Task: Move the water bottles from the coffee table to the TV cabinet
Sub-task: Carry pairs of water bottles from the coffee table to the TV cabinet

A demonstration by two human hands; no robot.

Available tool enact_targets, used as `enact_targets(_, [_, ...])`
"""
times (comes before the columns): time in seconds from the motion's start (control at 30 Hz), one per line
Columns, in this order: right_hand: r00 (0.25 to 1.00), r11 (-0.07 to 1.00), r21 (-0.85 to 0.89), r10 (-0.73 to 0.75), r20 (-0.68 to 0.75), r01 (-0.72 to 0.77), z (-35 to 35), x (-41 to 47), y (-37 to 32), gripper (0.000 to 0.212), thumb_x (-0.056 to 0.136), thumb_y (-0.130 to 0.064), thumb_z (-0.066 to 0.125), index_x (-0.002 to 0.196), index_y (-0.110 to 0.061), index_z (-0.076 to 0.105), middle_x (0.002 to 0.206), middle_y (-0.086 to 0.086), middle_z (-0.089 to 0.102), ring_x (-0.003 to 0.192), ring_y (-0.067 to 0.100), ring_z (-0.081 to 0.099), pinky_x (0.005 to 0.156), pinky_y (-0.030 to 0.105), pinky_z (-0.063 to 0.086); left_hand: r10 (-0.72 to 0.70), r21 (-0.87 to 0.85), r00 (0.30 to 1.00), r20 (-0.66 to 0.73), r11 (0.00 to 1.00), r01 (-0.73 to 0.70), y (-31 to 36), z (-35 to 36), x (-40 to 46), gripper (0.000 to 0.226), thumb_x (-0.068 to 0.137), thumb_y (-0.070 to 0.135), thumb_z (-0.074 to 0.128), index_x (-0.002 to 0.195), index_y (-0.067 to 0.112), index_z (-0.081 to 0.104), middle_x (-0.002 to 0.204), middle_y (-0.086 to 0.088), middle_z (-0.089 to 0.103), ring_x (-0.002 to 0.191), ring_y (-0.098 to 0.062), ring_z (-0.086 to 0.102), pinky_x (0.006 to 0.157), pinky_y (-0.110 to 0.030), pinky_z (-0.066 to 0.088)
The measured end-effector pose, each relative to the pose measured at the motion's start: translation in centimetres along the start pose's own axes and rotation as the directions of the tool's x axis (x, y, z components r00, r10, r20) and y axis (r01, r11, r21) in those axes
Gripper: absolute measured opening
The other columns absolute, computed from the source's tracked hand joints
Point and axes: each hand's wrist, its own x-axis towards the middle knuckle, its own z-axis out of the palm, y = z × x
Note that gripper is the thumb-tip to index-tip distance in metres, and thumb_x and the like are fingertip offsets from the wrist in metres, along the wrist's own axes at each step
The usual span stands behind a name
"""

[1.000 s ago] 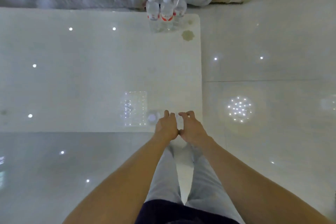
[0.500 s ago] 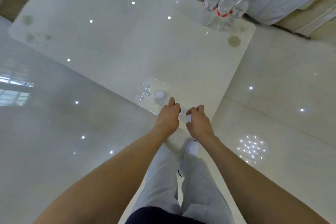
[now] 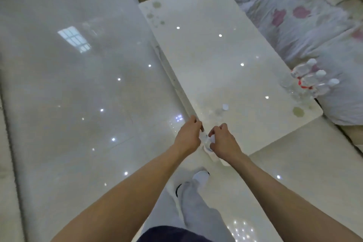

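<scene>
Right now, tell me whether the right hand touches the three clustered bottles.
Apart. Head view shows bare coffee table between the right hand and the three clustered bottles.

bare tabletop (image 3: 212, 49), bottles (image 3: 310, 80) crowding far corner

Three bottles (image 3: 312, 80) on table's (image 3: 206, 55) far right corner (sofa (image 3: 294, 15) behind)

Floral-covered sofa (image 3: 294, 15), glossy tiled floor (image 3: 78, 94)
</scene>
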Motion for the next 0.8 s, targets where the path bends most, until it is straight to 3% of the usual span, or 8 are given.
enact_targets(0.2, [0.971, 0.953, -0.19, -0.229, 0.062, 0.237, 3.4, -1.4, -10.4, 0.025, 0.085, -0.009, 0.059, 0.109, -0.01, 0.056, 0.119, 0.011, 0.043, 0.089, 0.033, 0.061, 0.075, 0.034, 0.05, -0.132, -0.095, 0.982, -0.135, 0.988, 0.119, -9.3, -4.1, -10.0, 0.027, 0.083, 0.003, 0.061, 0.108, 0.014, 0.06, 0.115, -0.005, 0.047, 0.09, -0.026, 0.058, 0.077, -0.033, 0.05])
enact_targets(0.27, [0.95, 0.924, -0.223, -0.304, 0.072, 0.312, 5.1, -2.6, -14.5, 0.025, 0.085, -0.01, 0.057, 0.109, -0.011, 0.055, 0.119, 0.01, 0.043, 0.088, 0.033, 0.061, 0.078, 0.038, 0.052, -0.214, -0.152, 0.953, -0.215, 0.971, 0.184, -12.5, -5.3, -14.4, 0.027, 0.083, 0.005, 0.062, 0.108, 0.014, 0.059, 0.114, -0.005, 0.047, 0.09, -0.028, 0.059, 0.08, -0.039, 0.053])
enact_targets(0.4, [0.897, 0.852, -0.284, -0.431, 0.098, 0.44, 9.2, -6.2, -23.0, 0.025, 0.085, -0.008, 0.056, 0.109, -0.01, 0.055, 0.118, 0.013, 0.043, 0.086, 0.036, 0.061, 0.077, 0.039, 0.051, -0.359, -0.255, 0.871, -0.335, 0.925, 0.283, -18.8, -7.6, -23.7, 0.026, 0.083, 0.007, 0.066, 0.108, 0.013, 0.06, 0.113, -0.005, 0.048, 0.089, -0.025, 0.059, 0.072, -0.028, 0.047])
enact_targets(0.63, [0.763, 0.705, -0.291, -0.599, 0.243, 0.646, 18.2, -13.4, -37.9, 0.028, 0.087, -0.013, 0.057, 0.114, -0.008, 0.057, 0.124, 0.015, 0.043, 0.094, 0.036, 0.061, 0.085, 0.041, 0.053, -0.618, -0.421, 0.652, -0.438, 0.783, 0.459, -28.9, -10.4, -41.6, 0.029, 0.084, 0.014, 0.065, 0.112, 0.013, 0.06, 0.114, -0.007, 0.045, 0.091, -0.027, 0.059, 0.08, -0.033, 0.049])
enact_targets(0.73, [0.69, 0.637, -0.266, -0.652, 0.314, 0.724, 22.4, -16.6, -44.1, 0.029, 0.088, -0.017, 0.06, 0.115, -0.008, 0.059, 0.126, 0.015, 0.045, 0.098, 0.035, 0.062, 0.085, 0.035, 0.052, -0.71, -0.478, 0.532, -0.461, 0.704, 0.525, -32.7, -11.2, -48.4, 0.029, 0.083, 0.018, 0.066, 0.111, 0.014, 0.059, 0.115, -0.006, 0.045, 0.084, -0.021, 0.055, 0.076, -0.027, 0.043])
enact_targets(0.8, [0.628, 0.583, -0.24, -0.682, 0.375, 0.776, 24.9, -18.7, -48.1, 0.031, 0.087, -0.018, 0.063, 0.116, -0.01, 0.059, 0.127, 0.013, 0.046, 0.098, 0.032, 0.062, 0.085, 0.032, 0.051, -0.765, -0.518, 0.46, -0.45, 0.644, 0.564, -35.0, -11.8, -52.5, 0.03, 0.082, 0.018, 0.066, 0.111, 0.014, 0.06, 0.116, -0.007, 0.045, 0.09, -0.024, 0.058, 0.077, -0.029, 0.045])
